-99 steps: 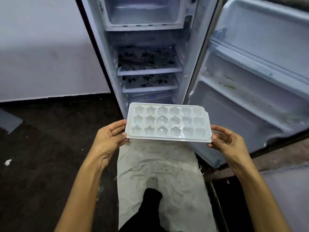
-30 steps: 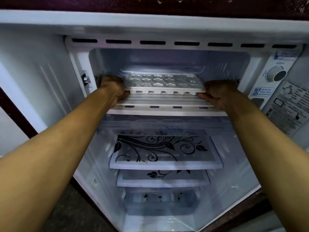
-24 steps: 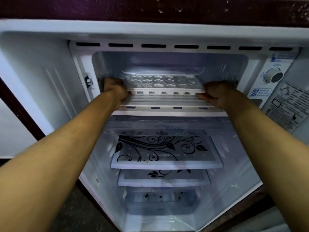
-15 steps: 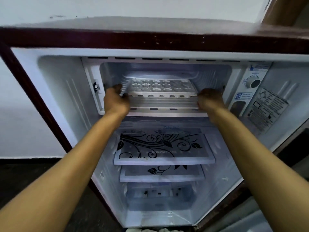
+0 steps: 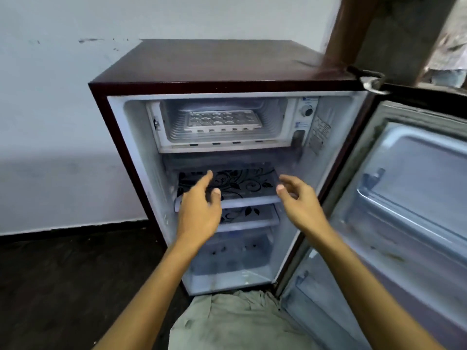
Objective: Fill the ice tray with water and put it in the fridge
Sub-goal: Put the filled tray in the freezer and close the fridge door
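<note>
Since the frame half a second ago both hands have left the ice tray (image 5: 223, 120) and come back out of the freezer compartment (image 5: 222, 122), and the camera has moved away, so the whole fridge (image 5: 227, 72) is now seen; the tray stays alone on the ribbed floor of the compartment at the top of the fridge, lying flat, its long axis going from left to right, one long edge toward the open front, the shaped cells facing up

In the head view the left hand (image 5: 199, 210) is in the air before the upper glass shelf (image 5: 242, 188) with the black flower pattern, its fingers loosely spread and holding nothing; the right hand (image 5: 300, 200) is beside it, also with relaxed, separated fingers and nothing inside; both hands are well below the tray and do not touch it; the fridge door (image 5: 409, 198) stands open at the right; a pale cloth (image 5: 227, 322) lies on the dark floor (image 5: 63, 286) just before the fridge
</note>
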A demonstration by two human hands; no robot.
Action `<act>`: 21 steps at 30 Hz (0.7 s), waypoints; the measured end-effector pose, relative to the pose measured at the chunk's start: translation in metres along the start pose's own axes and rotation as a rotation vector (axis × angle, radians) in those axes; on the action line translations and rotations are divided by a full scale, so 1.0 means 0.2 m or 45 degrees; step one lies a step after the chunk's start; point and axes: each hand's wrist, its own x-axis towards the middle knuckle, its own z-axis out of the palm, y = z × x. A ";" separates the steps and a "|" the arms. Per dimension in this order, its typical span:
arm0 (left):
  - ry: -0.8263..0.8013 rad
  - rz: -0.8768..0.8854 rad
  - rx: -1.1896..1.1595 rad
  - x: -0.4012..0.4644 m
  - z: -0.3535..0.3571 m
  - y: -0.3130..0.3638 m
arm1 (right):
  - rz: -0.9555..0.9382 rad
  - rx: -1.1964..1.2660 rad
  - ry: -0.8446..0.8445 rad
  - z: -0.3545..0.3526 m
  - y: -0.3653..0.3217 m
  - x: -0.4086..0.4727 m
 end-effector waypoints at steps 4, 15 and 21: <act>-0.184 0.037 0.021 -0.35 0.10 0.03 | 0.040 -0.061 0.023 -0.07 0.12 -0.38; -0.594 0.050 0.100 -0.88 0.49 0.21 | 0.296 -0.154 0.366 -0.60 0.52 -1.13; -0.677 0.177 0.085 -1.02 0.70 0.46 | 0.279 -0.234 0.701 -1.02 0.59 -1.31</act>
